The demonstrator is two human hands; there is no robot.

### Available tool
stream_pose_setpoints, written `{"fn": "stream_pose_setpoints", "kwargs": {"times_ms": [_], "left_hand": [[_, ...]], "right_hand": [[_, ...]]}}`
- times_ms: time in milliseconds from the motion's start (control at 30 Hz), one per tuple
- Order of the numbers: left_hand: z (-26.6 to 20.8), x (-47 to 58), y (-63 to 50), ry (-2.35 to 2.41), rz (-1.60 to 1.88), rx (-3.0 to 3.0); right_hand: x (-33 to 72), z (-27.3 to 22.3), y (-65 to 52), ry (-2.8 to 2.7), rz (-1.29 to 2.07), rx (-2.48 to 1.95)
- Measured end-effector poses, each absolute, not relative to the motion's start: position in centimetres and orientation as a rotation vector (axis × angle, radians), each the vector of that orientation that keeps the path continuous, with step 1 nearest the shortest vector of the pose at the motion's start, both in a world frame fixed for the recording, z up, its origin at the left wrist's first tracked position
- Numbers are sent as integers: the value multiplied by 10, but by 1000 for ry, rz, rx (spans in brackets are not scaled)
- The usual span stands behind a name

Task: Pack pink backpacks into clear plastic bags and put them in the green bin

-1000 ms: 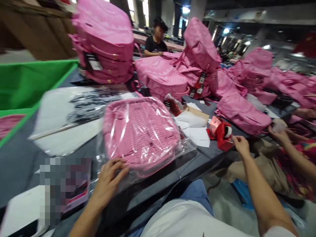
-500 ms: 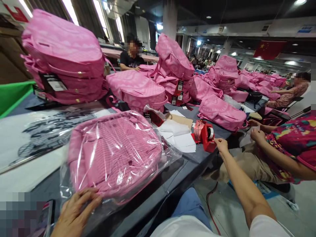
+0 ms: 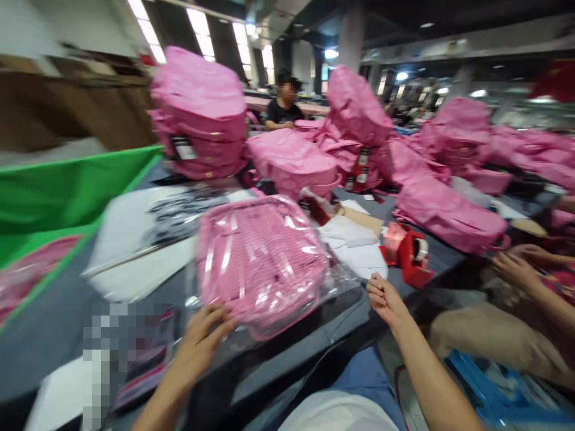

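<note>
A pink backpack (image 3: 265,263) lies in a clear plastic bag (image 3: 341,281) on the dark table in front of me. My left hand (image 3: 209,329) rests on the near left edge of the bagged backpack, fingers stretched out and apart. Just past the bag's loose right end, my right hand (image 3: 381,299) is closed, its fingertips pinched together. Whatever is in that pinch is too small and blurred to make out. Beyond my right hand stands a red tape dispenser (image 3: 415,263) with a white-cored roll.
White papers (image 3: 371,258) lie beside the dispenser. Piled pink backpacks (image 3: 202,114) stand behind. To the left are a flat stack of clear bags (image 3: 148,275) and a green-lined bin (image 3: 112,158) holding a bagged pink item. A co-worker's hands (image 3: 516,266) are at the right.
My right hand has moved left, from the tape dispenser towards the bag's right end. My left hand stays on the bagged backpack. The view has turned left, bringing more of the green bin in.
</note>
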State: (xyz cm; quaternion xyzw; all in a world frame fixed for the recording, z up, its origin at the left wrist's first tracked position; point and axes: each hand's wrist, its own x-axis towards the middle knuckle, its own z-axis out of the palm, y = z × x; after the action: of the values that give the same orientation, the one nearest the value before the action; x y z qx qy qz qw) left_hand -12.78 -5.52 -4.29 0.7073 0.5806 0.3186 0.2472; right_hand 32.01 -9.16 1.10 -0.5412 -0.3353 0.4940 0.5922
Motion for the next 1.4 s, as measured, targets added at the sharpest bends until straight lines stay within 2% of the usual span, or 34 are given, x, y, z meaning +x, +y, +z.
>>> {"fn": "stream_pose_setpoints", "kwargs": {"times_ms": [100, 167, 267, 400, 467, 533, 633, 700, 867, 1100, 1233, 1400], "left_hand": [[-7, -104, -61, 1571, 889, 1670], [2, -99, -57, 1547, 882, 1637], [0, -99, -56, 1559, 879, 1623], [-9, -101, -56, 1562, 884, 1610], [-12, -100, -56, 1552, 892, 1605], [-13, -101, -55, 1542, 900, 1598], [-15, -102, -56, 1540, 907, 1588], [-15, -103, -57, 1539, 909, 1589], [-18, -103, -54, 1543, 913, 1610], [-2, -109, -64, 1677, 1037, 1626], [2, -125, -59, 1854, 1318, 1280], [-9, -111, -22, 1751, 1248, 1021]], "right_hand": [[256, 43, -76, -1129, 1572, -1019], [219, 65, -57, -1544, 1599, -929], [164, 88, -20, -2206, 1308, -717], [101, 89, 28, -2939, 920, -439], [80, 82, 45, -3220, 758, -507], [70, 78, 57, -3322, 627, -778], [74, 82, 66, -3194, 505, -1200], [82, 88, 61, -3061, 464, -1311], [85, 79, 19, -3035, 564, -1081], [82, 42, -5, -2848, 398, -1143], [159, 32, -15, -2331, 203, -1056], [287, 20, -21, -1769, -169, -1438]]}}
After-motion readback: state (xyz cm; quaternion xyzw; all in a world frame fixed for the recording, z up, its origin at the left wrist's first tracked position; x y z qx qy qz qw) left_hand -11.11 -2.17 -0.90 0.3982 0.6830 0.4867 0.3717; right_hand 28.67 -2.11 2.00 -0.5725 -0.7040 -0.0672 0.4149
